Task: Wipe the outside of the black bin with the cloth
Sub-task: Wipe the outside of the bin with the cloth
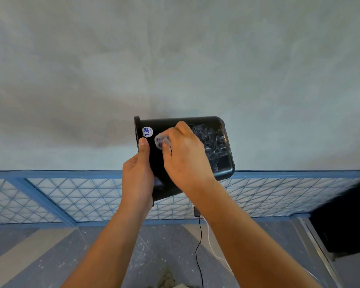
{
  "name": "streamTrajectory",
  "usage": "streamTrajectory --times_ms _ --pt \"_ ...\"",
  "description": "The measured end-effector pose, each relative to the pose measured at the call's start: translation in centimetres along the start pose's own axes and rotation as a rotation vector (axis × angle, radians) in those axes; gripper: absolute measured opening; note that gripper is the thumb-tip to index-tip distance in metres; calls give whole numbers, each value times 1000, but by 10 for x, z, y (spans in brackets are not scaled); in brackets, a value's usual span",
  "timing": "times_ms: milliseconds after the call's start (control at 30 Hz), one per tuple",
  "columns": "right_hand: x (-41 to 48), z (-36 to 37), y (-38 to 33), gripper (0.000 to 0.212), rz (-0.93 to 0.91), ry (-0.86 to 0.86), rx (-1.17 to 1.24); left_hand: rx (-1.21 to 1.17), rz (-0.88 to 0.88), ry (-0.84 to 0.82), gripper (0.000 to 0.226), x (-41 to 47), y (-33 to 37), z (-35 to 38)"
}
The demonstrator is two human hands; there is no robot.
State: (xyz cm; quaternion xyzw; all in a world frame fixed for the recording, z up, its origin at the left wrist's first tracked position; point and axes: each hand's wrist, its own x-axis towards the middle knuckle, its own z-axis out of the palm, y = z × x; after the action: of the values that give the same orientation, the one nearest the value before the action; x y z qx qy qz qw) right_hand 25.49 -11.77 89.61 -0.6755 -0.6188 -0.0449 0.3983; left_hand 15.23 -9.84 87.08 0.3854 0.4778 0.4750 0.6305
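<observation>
The black bin (220, 163) is held up in the air on its side, rim to the left and base to the right, with wet smear marks on its right part. A white price sticker (147, 132) reading 7.85 sits near the rim. My left hand (137, 175) grips the bin at the rim edge, thumb on the outer wall. My right hand (185, 156) presses a small crumpled grey cloth (162, 140) against the bin's outer wall, just right of the sticker. Most of the cloth is hidden under my fingers.
A grey plastered wall (175, 59) fills the upper view. Below runs a blue-framed panel with a diamond mesh (71, 196). A black cable and a white cable (200, 246) hang from a plug below the bin. A dark opening (345, 221) lies at the right.
</observation>
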Motion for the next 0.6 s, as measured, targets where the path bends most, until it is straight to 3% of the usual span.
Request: streamTrajectory --times_ms 300,467,600 --pt "-59 -12 1 19 -97 -124 57 5 33 25 61 -10 -7 5" --pt "-10 -28 1 12 -58 17 41 19 104 -1 77 -20 -4 15" --pt "-30 -27 1 17 -131 2 29 -5 127 2 77 -19 -2 15"
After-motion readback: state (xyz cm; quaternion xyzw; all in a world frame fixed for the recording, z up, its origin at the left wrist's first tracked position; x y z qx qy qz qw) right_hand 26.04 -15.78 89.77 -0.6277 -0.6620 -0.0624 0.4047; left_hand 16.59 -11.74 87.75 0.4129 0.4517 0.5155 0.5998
